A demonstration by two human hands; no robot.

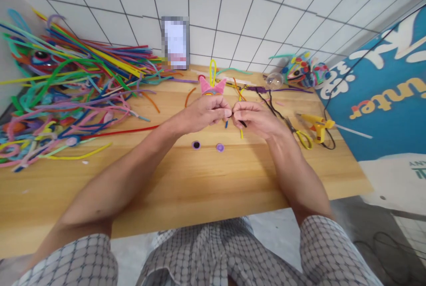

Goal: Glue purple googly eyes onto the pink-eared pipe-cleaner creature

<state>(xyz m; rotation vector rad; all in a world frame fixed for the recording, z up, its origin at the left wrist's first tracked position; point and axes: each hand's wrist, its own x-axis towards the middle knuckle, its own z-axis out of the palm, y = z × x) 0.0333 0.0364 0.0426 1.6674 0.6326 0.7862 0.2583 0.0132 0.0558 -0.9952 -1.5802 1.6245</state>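
My left hand (211, 109) and my right hand (254, 117) meet above the middle of the table, fingertips pinched close together. Between them is a short black pipe cleaner (244, 123), whose dark end shows under my right fingers; most of it is hidden. Just behind my left hand stands a pink piece with two pointed ears (218, 86) and a yellow loop (213, 70) on top; its lower part is covered. Nearer to me lie two small purple discs: one with a black centre (196, 144), the other purple throughout (220, 147).
A big heap of coloured pipe cleaners (83, 73) covers the table's left. A phone (175, 44) leans on the tiled wall. To the right lie yellow-handled scissors (303, 138), a yellow glue gun (318, 127) with its cord, a clear ball (274, 81) and colourful finished pieces (299, 73).
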